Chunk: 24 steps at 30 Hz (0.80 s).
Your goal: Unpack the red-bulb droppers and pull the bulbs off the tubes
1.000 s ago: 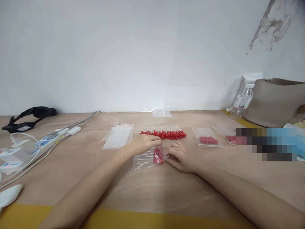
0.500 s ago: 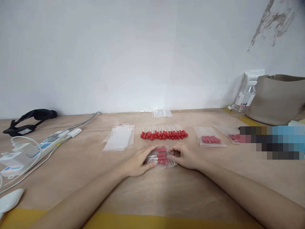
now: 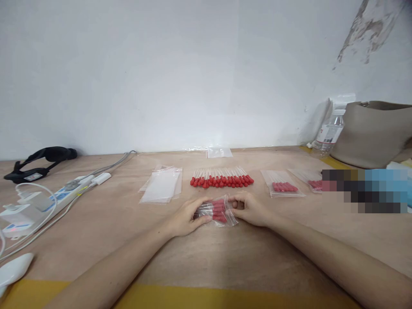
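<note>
On table [image 3: 225, 257], hands gripping clear bag [image 3: 219, 211]

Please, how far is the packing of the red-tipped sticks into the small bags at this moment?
Done: two filled bags lie at the right. In hand: the left hand and right hand hold a clear bag with red-tipped sticks inside; whether it is sealed, I cannot tell. Left: a row of loose sticks and a stack of empty bags.
</note>
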Tool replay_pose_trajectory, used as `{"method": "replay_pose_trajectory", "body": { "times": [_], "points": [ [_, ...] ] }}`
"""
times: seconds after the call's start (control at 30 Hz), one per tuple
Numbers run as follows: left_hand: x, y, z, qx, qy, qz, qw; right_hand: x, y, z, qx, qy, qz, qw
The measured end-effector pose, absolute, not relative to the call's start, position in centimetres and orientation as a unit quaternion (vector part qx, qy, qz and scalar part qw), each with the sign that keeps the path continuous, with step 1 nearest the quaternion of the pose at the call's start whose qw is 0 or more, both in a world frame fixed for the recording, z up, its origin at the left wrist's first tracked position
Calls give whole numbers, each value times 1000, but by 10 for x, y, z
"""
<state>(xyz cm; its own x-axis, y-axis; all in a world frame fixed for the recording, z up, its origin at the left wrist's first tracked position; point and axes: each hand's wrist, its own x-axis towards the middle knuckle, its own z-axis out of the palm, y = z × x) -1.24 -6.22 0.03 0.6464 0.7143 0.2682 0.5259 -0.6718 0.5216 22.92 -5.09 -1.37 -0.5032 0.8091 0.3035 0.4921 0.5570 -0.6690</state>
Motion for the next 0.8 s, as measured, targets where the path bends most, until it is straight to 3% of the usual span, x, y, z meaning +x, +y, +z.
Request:
{"method": "replay_pose_trajectory", "body": {
  "times": [0.17,0.4,0.6,0.8],
  "points": [
    [-12,-62,1,886,341,239,204,221,-50,-13,-393,-818,308,287],
    [-11,-61,1,877,359,243,206,217,-51,-16,-397,-768,329,379],
    [-11,-61,1,875,373,231,206,205,-55,-14,-337,-708,487,386],
    [-11,-62,1,876,370,232,202,206,-52,-12,-354,-712,433,425]
  ]
}}
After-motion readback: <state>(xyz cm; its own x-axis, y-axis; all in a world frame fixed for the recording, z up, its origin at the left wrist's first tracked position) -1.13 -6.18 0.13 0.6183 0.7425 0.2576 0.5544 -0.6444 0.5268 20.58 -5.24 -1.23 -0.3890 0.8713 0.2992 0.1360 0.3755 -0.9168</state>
